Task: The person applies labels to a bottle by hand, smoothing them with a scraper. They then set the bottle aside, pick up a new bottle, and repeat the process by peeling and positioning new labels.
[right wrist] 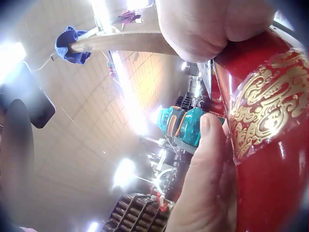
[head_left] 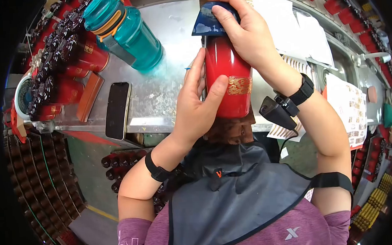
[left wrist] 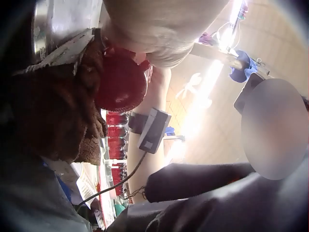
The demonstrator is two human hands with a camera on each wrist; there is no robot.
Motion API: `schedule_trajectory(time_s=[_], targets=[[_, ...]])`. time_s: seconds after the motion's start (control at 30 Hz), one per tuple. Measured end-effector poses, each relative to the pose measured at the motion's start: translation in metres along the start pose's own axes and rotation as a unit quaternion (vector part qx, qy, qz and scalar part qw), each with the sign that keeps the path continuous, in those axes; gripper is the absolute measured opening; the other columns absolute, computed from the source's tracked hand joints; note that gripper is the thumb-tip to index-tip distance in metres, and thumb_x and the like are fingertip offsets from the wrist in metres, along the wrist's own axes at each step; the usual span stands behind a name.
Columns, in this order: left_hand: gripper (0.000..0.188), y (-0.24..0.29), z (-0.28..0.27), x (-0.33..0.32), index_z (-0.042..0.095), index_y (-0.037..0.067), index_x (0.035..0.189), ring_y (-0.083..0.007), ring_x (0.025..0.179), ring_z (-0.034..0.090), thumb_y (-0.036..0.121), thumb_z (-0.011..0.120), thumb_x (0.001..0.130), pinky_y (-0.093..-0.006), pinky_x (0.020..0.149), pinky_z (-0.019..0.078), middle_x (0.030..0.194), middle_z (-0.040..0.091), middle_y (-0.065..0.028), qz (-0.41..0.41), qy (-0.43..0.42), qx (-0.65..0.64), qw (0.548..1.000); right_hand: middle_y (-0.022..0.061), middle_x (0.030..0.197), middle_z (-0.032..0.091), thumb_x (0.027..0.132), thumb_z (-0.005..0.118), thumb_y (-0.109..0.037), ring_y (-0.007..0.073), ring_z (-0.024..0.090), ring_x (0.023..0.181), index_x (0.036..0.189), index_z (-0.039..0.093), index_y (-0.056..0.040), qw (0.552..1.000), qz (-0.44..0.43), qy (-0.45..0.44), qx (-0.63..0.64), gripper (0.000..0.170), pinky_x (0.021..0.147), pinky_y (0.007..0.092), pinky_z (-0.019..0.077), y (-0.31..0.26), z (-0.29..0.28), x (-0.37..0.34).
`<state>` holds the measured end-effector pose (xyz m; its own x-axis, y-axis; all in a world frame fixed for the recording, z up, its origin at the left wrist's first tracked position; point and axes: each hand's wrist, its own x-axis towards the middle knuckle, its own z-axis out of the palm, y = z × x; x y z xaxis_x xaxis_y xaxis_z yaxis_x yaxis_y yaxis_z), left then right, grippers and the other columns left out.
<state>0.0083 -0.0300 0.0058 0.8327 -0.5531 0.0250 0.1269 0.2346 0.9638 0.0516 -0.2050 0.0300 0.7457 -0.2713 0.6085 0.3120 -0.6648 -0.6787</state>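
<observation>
A glossy red bottle point(head_left: 221, 60) with a raised gold pattern point(right wrist: 270, 104) lies over the near edge of the metal table, its base toward the person. My left hand point(head_left: 193, 105) holds it from the left, thumb across its front and fingers along its side. Round its far end sits a dark blue piece of sheet point(head_left: 209, 23) with pale patches. My right hand point(head_left: 256, 39) grips that blue sheet over the bottle, thumb on top and fingers bent over the far side. In the left wrist view, the bottle's round base point(left wrist: 123, 82) shows; its far end is hidden under the sheet.
A teal water bottle point(head_left: 133, 37), a phone point(head_left: 118, 110) and a brown slim case point(head_left: 90, 96) are on the left. Several red bottles with dark caps point(head_left: 58, 63) crowd beyond them. White paper sheets point(head_left: 283, 22) lie at the right. A brown cloth point(left wrist: 58, 106) hangs under the red bottle.
</observation>
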Motion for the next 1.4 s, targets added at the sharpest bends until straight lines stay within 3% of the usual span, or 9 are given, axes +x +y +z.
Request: schedule_trajectory(time_s=[0.13,0.2,0.5,0.73,0.9,1.1,1.23,1.4], targets=[[0.081,-0.01,-0.002,0.0,0.018,-0.008,0.152,-0.0268,0.136,0.043,0.014,0.068,0.093,-0.037,0.11,0.0406,0.146,0.034,-0.0199,0.038,-0.02,0.03,0.999,0.0129,0.092,0.071,0.094,0.063,-0.021,0.027,0.065,0.087,0.118,0.067,-0.008,0.999,-0.027,-0.017,-0.006,0.027,0.077,0.0366,0.0509,0.003,0.0,0.002],[0.082,-0.011,-0.002,-0.001,0.017,-0.009,0.152,-0.0271,0.136,0.043,0.014,0.069,0.092,-0.0371,0.11,0.0406,0.146,0.033,-0.0198,0.037,-0.022,0.016,0.999,0.0103,0.108,0.065,0.099,0.055,-0.011,0.0171,0.06,0.102,0.122,0.061,-0.0036,0.991,0.069,-0.051,0.098,0.024,0.093,0.0298,0.0467,0.0,0.003,0.0],[0.085,-0.013,-0.005,0.001,0.017,-0.009,0.152,-0.0275,0.135,0.043,0.015,0.071,0.091,-0.0371,0.111,0.0402,0.146,0.034,-0.0206,0.05,-0.029,0.022,0.998,0.01,0.106,0.064,0.099,0.055,-0.011,0.017,0.06,0.1,0.122,0.061,-0.0027,0.982,0.127,-0.066,0.126,0.025,0.091,0.0294,0.0471,-0.012,-0.001,0.001],[0.083,-0.012,-0.004,0.002,0.017,-0.01,0.152,-0.0274,0.136,0.043,0.015,0.07,0.093,-0.0368,0.111,0.0396,0.145,0.034,-0.0208,0.033,-0.02,0.007,0.999,0.0091,0.104,0.064,0.1,0.054,-0.012,0.0161,0.06,0.096,0.122,0.06,-0.0036,0.988,0.09,-0.049,0.114,0.025,0.089,0.0283,0.0472,-0.009,0.001,0.0],[0.08,-0.01,-0.002,0.001,0.017,-0.009,0.152,-0.0266,0.135,0.044,0.017,0.067,0.095,-0.0358,0.11,0.0399,0.146,0.034,-0.0197,0.044,-0.024,0.011,0.999,0.0089,0.105,0.063,0.1,0.054,-0.013,0.0153,0.059,0.097,0.123,0.06,-0.004,0.965,0.199,-0.084,0.147,0.025,0.089,0.0285,0.0472,-0.023,-0.006,0.002],[0.076,-0.01,-0.007,0.0,0.017,-0.005,0.154,-0.0242,0.134,0.044,0.018,0.062,0.098,-0.0347,0.109,0.04,0.147,0.036,-0.0167,0.017,-0.024,-0.041,0.999,0.0093,0.105,0.064,0.1,0.055,-0.014,0.0152,0.059,0.099,0.123,0.06,-0.0037,0.98,0.117,-0.057,0.153,0.025,0.091,0.029,0.0474,-0.006,0.0,0.001],[0.079,-0.017,-0.006,-0.001,0.018,-0.006,0.154,-0.0249,0.133,0.045,0.018,0.066,0.096,-0.0354,0.11,0.0388,0.145,0.038,-0.0178,0.051,-0.034,0.015,0.998,0.0088,0.106,0.064,0.1,0.055,-0.014,0.0148,0.059,0.099,0.123,0.06,-0.003,0.979,0.113,-0.063,0.157,0.026,0.092,0.0287,0.0473,-0.003,0.0,0.001],[0.082,-0.022,-0.009,-0.001,0.019,-0.007,0.153,-0.0261,0.132,0.046,0.018,0.069,0.093,-0.0363,0.109,0.0391,0.142,0.039,-0.0193,0.085,-0.034,0.055,0.994,0.0058,0.105,0.064,0.101,0.054,-0.016,0.0124,0.058,0.098,0.126,0.059,-0.0033,0.97,0.171,-0.102,0.14,0.028,0.091,0.0268,0.0473,-0.019,-0.017,0.008]])
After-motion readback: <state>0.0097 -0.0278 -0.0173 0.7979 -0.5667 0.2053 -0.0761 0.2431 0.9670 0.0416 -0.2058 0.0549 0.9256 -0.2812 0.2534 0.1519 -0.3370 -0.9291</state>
